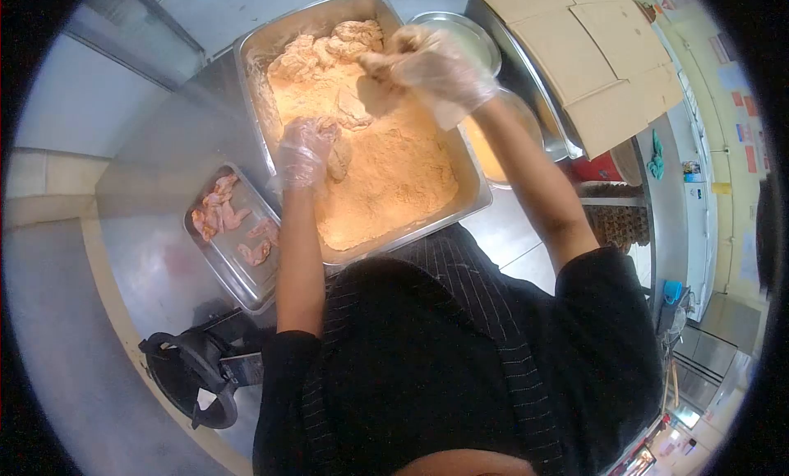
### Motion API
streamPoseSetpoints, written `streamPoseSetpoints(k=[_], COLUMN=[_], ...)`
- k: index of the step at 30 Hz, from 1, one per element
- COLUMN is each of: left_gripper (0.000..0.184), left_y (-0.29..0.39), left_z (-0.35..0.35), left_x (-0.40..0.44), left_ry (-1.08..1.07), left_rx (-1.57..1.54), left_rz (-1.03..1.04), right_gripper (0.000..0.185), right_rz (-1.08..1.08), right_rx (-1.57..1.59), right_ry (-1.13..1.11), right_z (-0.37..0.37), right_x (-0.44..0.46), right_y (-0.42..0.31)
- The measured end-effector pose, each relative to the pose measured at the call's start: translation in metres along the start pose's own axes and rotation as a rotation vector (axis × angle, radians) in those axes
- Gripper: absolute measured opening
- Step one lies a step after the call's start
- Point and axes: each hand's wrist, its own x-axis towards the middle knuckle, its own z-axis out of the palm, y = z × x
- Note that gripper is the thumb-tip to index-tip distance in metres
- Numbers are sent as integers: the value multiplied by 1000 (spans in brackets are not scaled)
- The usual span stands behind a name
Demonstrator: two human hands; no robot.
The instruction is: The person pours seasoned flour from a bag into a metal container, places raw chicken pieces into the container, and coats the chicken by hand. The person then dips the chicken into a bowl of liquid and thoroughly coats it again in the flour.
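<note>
A deep steel tray (pixel 474 180) holds orange-tinted flour (pixel 390 192). Coated chicken pieces (pixel 296 59) are heaped along its far side, and another floured piece (pixel 352 110) lies near the middle. My left hand (pixel 302 154), in a clear plastic glove, is closed on a flour-coated chicken piece (pixel 339 159) low over the flour. Also gloved, my right hand (pixel 440 69) is above the tray's far right part, fingers curled. Blur hides what, if anything, is between them.
To the left, a smaller steel tray (pixel 233 280) carries raw chicken pieces (pixel 218 209). Round steel bowls (pixel 460 36) stand right of the flour, one with yellowish contents (pixel 485 151). Flattened cardboard (pixel 588 53) covers the back right. A black device (pixel 193 373) sits at lower left.
</note>
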Motion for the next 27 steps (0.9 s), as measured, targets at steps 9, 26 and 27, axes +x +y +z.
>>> streamPoseSetpoints(k=[9,26,27], left_gripper=[28,30,30], left_y=[-38,-10,-18], left_z=[42,13,20], left_x=[-4,5,3], left_ry=[129,-17,42], left_rx=[-61,-104,-50], left_rz=[242,12,114], right_gripper=[15,16,16], right_rz=[-52,119,119], right_rx=[-435,-944,-943], right_ry=[72,296,301], right_z=[-131,-92,-84], right_x=[-64,-137,-135], right_y=[-20,234,221])
